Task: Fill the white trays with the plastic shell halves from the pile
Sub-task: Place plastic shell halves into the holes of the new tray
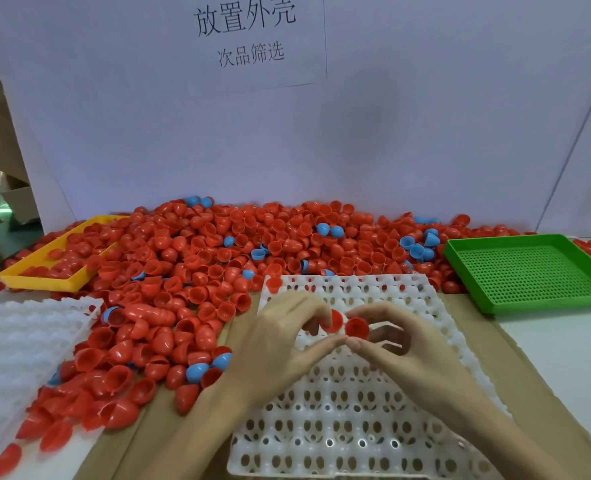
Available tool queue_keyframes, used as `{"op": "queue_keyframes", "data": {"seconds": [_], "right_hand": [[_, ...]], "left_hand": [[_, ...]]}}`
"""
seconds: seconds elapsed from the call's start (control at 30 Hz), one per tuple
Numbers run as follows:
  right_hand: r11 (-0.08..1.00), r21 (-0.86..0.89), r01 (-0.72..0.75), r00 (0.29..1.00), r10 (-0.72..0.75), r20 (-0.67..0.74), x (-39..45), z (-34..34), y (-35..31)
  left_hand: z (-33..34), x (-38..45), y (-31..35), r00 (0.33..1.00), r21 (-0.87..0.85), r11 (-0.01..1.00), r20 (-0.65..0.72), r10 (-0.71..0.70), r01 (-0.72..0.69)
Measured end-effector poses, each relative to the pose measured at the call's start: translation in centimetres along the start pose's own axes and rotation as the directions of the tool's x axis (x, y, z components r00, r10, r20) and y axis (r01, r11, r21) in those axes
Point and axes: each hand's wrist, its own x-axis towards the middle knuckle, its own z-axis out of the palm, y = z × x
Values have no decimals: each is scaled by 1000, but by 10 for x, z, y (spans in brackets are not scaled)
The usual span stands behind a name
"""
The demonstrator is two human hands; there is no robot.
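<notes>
Over the white tray [356,410] in front of us, our left hand [280,344] pinches a red shell half [334,322] between curled fingers and thumb, while our right hand [405,344] pinches a second red shell half [356,329] the same way — the two pieces sit just beside each other, and our thumb tips meet beneath them. Both hands hang above the tray's far half. One red shell [274,284] already sits in the tray's far left corner; the other pockets we can see hold nothing. The pile [218,258] of red and a few blue halves spreads behind and to the left of the tray, spilling into a yellow tray [37,282] further left. A second white tray [20,341] lies left of the first, beyond the pile's near edge — and a green perforated tray [529,271] sits to its far right.
</notes>
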Motion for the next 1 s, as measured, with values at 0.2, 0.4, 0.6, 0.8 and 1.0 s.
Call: {"op": "queue_keyframes", "data": {"seconds": [0.2, 0.4, 0.6, 0.8, 1.0], "right_hand": [[999, -12, 30, 999, -30, -12, 0, -2, 0], [999, 12, 40, 999, -40, -26, -1, -2, 0], [997, -9, 79, 997, -79, 19, 0, -1, 0], [996, -10, 92, 995, -93, -29, 1, -1, 3], [991, 104, 89, 996, -85, -34, -2, 3, 0]], "left_hand": [[4, -4, -4, 995, -101, 990, 1, -96, 96], [5, -3, -4, 995, -207, 974, -16, -98, 93], [5, -5, 1, 988, -240, 961, -40, -152, 138], [4, -3, 3, 982, -277, 946, -38, -186, 169], [4, -3, 4, 975, -359, 907, 41, -219, 219]]}}
